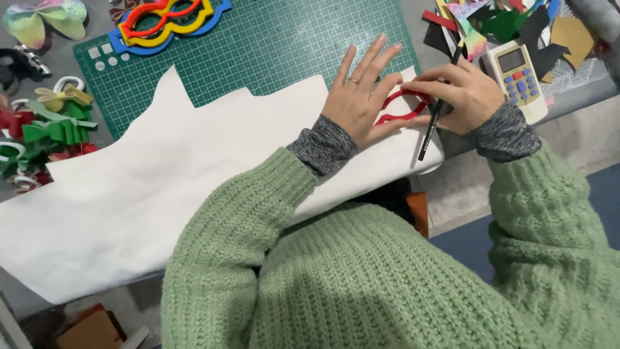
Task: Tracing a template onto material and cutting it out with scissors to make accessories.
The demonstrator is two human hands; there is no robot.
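Head view: left hand (pixel 357 97) flat, fingers spread, pressing a red outline template (pixel 402 107) onto white sheet material (pixel 194 161) over the green cutting mat (pixel 271 39). Right hand (pixel 462 95) pinching a black pen (pixel 434 123) at the template's edge. Just beyond: remote control (pixel 520 77), coloured scraps (pixel 516 22). Far left: finished bows (pixel 48 119); stacked templates (pixel 165 19) on the mat.

Soft, even daylight, faint shadows under the hands, sharp focus, no glare.
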